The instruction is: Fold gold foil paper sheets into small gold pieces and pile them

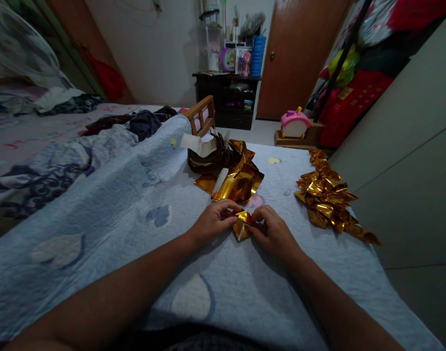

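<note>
Between my hands is a small piece of gold foil paper (241, 231), partly folded, with a pale strip showing on its lower part. My left hand (216, 220) pinches its left side between thumb and fingers. On the right side, my right hand (269, 225) pinches it too, fingers curled. Just beyond my hands lie loose sheets of gold foil paper (237, 184), beside a curled stack of dark-edged paper (211, 158) with white sheets on top. Over to the right is a pile of folded gold foil pieces (327, 195).
A light blue quilt (142, 292) with heart shapes covers the bed under my hands. Crumpled bedding (62, 156) lies to the left. Beyond the bed stand a dark cabinet (223, 100), a wooden door (292, 58) and a pink toy (295, 124). A pale panel (401, 161) borders the right.
</note>
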The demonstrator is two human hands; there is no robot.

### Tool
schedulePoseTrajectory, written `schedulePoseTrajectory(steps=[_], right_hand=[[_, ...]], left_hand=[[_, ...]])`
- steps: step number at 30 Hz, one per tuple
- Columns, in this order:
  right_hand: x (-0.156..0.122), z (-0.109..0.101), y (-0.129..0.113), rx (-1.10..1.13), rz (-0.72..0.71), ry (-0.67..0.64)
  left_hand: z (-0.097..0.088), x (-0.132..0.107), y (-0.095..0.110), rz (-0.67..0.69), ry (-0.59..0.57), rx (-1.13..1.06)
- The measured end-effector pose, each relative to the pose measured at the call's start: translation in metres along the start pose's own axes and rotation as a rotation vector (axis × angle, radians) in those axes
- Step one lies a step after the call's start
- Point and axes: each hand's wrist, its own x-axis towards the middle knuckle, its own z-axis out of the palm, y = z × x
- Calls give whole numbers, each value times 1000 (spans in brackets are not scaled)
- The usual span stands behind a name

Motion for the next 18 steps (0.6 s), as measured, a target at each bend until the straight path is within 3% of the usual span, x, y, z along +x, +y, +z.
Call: schedulePoseTrajectory(steps=[6,13,18], right_hand=[[-1,-1,-3,-53,-83,-33],[-1,-1,-12,-164,-195,-58],[1,3,-11,-233,-229,-24]], left_hand=[[1,0,4,-93,62,-118],[4,0,12,-299,158,-317],[9,0,17,-319,195,-308]])
